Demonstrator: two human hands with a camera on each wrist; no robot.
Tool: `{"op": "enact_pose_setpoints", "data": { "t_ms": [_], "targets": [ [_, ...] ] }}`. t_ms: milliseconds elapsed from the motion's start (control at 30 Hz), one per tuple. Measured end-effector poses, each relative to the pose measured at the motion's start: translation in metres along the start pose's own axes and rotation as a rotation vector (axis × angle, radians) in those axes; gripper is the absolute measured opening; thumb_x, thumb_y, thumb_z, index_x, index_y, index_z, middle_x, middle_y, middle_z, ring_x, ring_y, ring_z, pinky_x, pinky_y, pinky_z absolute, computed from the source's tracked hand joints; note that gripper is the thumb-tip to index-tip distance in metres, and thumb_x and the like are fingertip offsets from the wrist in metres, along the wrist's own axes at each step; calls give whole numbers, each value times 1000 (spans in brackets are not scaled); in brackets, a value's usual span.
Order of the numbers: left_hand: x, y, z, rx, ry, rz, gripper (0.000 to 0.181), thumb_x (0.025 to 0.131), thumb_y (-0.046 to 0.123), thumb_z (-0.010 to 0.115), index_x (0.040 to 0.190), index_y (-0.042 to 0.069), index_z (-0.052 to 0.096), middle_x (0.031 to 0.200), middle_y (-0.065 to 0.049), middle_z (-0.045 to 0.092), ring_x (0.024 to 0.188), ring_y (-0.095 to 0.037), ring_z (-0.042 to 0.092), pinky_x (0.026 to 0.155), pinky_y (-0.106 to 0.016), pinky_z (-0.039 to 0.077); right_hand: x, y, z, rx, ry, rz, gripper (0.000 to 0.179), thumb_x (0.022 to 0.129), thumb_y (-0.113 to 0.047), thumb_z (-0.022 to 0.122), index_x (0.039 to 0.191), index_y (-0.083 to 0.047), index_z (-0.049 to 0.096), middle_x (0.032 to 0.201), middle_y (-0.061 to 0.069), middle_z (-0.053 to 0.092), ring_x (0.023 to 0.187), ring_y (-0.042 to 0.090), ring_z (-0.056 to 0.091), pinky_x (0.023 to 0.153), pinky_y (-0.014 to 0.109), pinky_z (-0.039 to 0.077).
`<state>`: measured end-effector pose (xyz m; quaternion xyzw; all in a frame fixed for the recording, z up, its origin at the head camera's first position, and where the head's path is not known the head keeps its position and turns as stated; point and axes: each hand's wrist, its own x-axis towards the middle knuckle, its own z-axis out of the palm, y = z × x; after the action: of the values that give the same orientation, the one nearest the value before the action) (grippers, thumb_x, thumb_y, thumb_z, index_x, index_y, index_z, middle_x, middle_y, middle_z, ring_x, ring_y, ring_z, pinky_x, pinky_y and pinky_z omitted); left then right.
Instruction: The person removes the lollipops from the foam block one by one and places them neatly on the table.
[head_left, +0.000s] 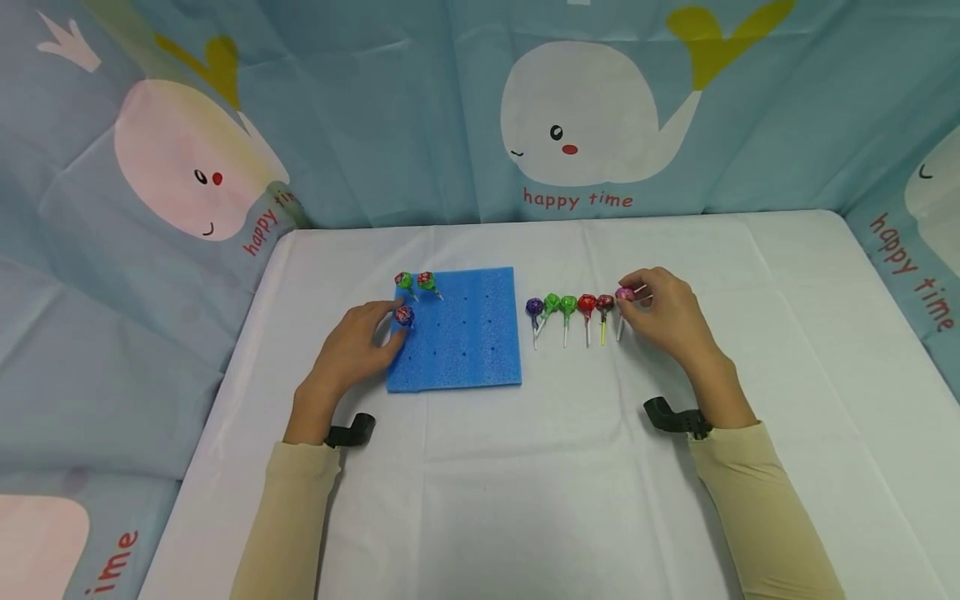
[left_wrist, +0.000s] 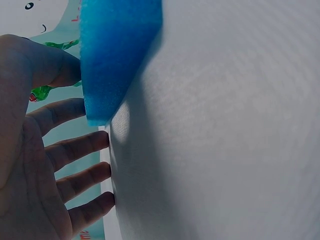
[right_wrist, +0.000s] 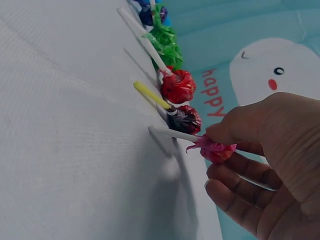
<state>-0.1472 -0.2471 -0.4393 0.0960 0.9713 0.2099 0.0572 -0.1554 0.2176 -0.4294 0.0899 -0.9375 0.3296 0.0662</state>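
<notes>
My left hand (head_left: 354, 343) rests at the left edge of a blue foam board (head_left: 480, 367) dotted with small holes, its thumb and fingers spread and nearly straight. Between thumb and forefinger, a red-and-purple lollipop (head_left: 404, 316) stands in the board. Behind it are two lollipops with green-and-red wrappers, one at the corner (head_left: 403, 281) and another (head_left: 426, 281) beside it. My right hand (head_left: 663, 312) pinches a pink lollipop (right_wrist: 217, 151) by its wrapped head. That lollipop's white stick (right_wrist: 172, 132) slants toward the tablecloth.
Left of my right hand lie a dark red lollipop (head_left: 604, 305), a red one (head_left: 587, 305), two green ones (head_left: 559, 305) and a purple one (head_left: 534, 307), in a row with sticks toward me. White cloth (head_left: 510, 483) covers the table. A blue whale-print curtain (head_left: 405, 117) hangs behind.
</notes>
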Motion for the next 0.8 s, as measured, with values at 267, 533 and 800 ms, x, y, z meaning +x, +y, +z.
{"op": "enact_pose_setpoints", "data": {
  "t_ms": [267,533,800],
  "targets": [
    [0,0,0,-4,2,2,60,103,34,59,158,14,50,164,-16,49,154,-43,41,126,-65,34,0,4,4,-31,-15,27,30,97,-9,68,123,6,70,117,28,70,105,43,71,93,59,58],
    [0,1,0,2,0,-1,60,103,34,59,158,14,49,164,-16,49,154,-43,40,126,-65,33,1,5,3,-26,-34,29,30,99,-9,67,123,7,70,118,29,71,104,43,71,93,60,57],
    [0,0,1,6,1,1,60,103,34,59,159,14,49,164,-16,49,154,-44,41,126,-65,34,1,5,4,-29,-57,41,30,100,-11,68,124,7,71,115,29,70,103,43,69,93,59,56]
  ]
}}
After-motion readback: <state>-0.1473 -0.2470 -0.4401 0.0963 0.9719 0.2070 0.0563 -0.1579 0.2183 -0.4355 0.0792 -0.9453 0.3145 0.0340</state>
